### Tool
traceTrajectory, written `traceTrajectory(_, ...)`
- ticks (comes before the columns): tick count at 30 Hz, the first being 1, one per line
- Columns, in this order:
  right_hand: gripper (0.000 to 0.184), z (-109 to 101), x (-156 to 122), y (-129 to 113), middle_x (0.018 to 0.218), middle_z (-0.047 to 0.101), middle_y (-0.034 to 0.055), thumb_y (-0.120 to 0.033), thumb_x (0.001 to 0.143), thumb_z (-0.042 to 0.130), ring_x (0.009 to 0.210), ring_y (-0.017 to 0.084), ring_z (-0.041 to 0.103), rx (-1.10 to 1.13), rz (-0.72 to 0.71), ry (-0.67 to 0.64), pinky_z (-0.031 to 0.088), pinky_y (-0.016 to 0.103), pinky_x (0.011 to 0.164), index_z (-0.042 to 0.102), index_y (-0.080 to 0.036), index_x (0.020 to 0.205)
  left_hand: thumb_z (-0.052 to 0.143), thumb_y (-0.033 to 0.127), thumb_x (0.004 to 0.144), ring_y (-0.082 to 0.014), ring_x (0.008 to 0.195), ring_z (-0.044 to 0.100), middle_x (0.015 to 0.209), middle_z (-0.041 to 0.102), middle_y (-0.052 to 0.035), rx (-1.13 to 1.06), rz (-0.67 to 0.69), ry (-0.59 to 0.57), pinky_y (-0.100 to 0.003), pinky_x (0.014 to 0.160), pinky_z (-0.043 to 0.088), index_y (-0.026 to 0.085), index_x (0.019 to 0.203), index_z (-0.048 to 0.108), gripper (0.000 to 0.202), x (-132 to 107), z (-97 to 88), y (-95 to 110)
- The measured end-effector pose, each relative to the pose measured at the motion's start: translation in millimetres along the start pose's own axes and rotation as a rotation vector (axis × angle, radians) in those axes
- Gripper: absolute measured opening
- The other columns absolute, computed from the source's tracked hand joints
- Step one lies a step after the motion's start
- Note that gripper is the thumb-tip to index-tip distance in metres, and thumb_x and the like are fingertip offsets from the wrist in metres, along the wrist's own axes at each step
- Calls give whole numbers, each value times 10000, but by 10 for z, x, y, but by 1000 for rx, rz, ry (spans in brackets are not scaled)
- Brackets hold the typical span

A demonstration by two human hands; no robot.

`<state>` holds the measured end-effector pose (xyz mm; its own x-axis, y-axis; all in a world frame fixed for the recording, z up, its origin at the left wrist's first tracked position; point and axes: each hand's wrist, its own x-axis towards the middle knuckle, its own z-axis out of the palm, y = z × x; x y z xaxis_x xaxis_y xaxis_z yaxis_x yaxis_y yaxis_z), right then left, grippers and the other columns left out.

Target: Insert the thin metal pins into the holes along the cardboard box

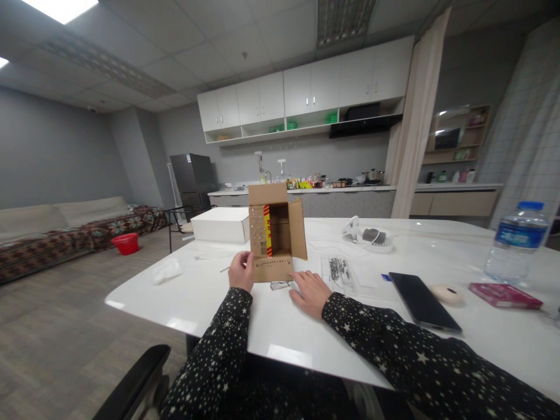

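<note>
An open cardboard box [280, 230] stands on the white table, its opening facing me and its flaps folded out. Small studs dot the left flap and the front flap [273, 270]; a red and yellow label shows on the left one. My left hand [241, 272] is closed beside the lower left corner of the box, fingertips pinched together. What it grips is hidden. A thin dark stick [224, 269] shows just left of it. My right hand [310, 291] lies open and palm down, fingertips by the front flap's right corner. Several thin metal pieces [280, 285] lie below that flap.
Right of the box are a clear tray [340, 274] of dark metal pieces, a phone [422, 300], a beige rounded object [446, 293], a pink box [505, 295] and a water bottle [518, 239]. A white box [221, 224] and crumpled plastic [166, 271] are left.
</note>
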<state>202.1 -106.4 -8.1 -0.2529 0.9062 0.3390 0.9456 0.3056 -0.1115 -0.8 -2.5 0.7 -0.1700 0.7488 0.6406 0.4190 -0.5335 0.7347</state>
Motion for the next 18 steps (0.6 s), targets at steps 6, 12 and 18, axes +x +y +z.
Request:
traceTrajectory(6, 426, 25, 0, 18, 1173, 576, 108, -316, 889, 401, 1049, 242, 464, 0, -8, 14, 303, 352, 887, 450, -158, 1282, 529, 396, 810, -162, 797, 616, 935, 675, -81, 3, 47, 65, -260, 660, 499, 158, 948, 668, 308, 2, -7, 3)
traceTrajectory(12, 427, 25, 1, 20, 1154, 578, 108, -326, 895, 397, 1041, 241, 462, -9, -9, 10, 303, 350, 876, 446, -157, 1285, 546, 386, 811, -152, 754, 610, 921, 669, -79, 33, 103, 49, -265, 636, 510, 164, 981, 694, 317, 8, 22, -74)
traceTrajectory(18, 421, 10, 2, 6, 1150, 584, 107, -321, 890, 397, 1029, 244, 471, -1, -6, 22, 305, 349, 871, 462, -155, 1272, 561, 353, 800, -165, 763, 625, 924, 672, -83, 80, 129, -5, -295, 681, 536, 174, 955, 708, 279, 39, 44, -185)
